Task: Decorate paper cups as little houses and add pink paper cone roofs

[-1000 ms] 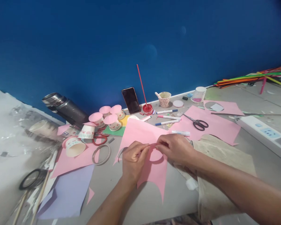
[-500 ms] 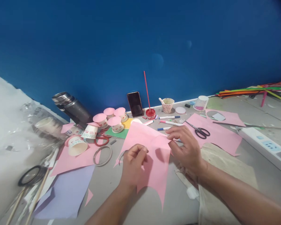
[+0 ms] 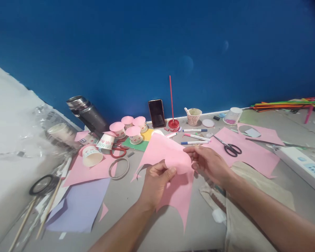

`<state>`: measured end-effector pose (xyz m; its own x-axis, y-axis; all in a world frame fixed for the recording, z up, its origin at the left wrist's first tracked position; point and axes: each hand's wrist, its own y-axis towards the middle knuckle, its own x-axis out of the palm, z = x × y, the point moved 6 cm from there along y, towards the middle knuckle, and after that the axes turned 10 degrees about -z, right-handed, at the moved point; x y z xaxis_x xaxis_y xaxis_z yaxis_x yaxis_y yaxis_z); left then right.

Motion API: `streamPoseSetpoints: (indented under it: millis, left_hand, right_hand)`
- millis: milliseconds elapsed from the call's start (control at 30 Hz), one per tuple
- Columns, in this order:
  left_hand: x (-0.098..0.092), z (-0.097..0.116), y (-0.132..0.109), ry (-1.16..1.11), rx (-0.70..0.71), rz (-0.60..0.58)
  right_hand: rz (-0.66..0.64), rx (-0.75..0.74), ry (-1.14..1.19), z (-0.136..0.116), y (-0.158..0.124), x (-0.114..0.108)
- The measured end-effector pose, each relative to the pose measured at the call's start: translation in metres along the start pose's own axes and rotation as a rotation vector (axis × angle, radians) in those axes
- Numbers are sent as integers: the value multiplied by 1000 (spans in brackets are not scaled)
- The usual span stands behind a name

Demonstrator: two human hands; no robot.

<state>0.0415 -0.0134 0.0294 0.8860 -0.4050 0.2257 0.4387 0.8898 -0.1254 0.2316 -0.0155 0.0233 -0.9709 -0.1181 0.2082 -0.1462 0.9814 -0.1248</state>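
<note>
Both hands meet over a pink paper sheet [image 3: 177, 192] with jagged cut edges on the grey table [image 3: 157, 231]. My left hand [image 3: 156, 182] pinches a small rounded pink paper piece [image 3: 177, 161] at its lower left edge. My right hand [image 3: 210, 162] pinches the same piece at its right edge, fingers curled. The piece is lifted a little above the sheet and bends upward.
Several paper cups with pink tops [image 3: 128, 131] stand behind at the left, beside a steel flask [image 3: 86, 113]. Black scissors [image 3: 231, 148] lie on pink paper to the right. A phone [image 3: 156, 113], a red paint pot [image 3: 173, 125], markers [image 3: 194, 137] and a tape ring [image 3: 119, 168] are nearby.
The hands separated a rounded pink piece from the sheet and lifted it, with the right hand shifting right then back onto the piece. The view drifted so that the objects sit further right.
</note>
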Motion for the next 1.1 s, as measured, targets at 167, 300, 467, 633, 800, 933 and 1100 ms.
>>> streamPoseSetpoints:
  millis: [167, 300, 467, 633, 800, 933, 1100]
  left_hand:
    - [8, 0, -1, 6, -10, -65]
    - [19, -9, -1, -243, -86, -150]
    - [19, -13, -1, -359, -112, -83]
    - [21, -10, -2, -407, -107, -121]
    - [24, -11, -1, -433, -122, -142]
    - [24, -10, -1, -407, -113, -142]
    - [24, -6, -1, -437, -122, -160]
  right_hand:
    - [-170, 141, 321, 5, -1, 15]
    - [-153, 141, 358, 9, -3, 20]
    - [-238, 160, 351, 15, -4, 29]
    - [-247, 193, 349, 21, -6, 31]
    - [-255, 169, 300, 22, -5, 30]
    - [-290, 186, 303, 25, -5, 32]
    - [-298, 209, 330, 25, -5, 32]
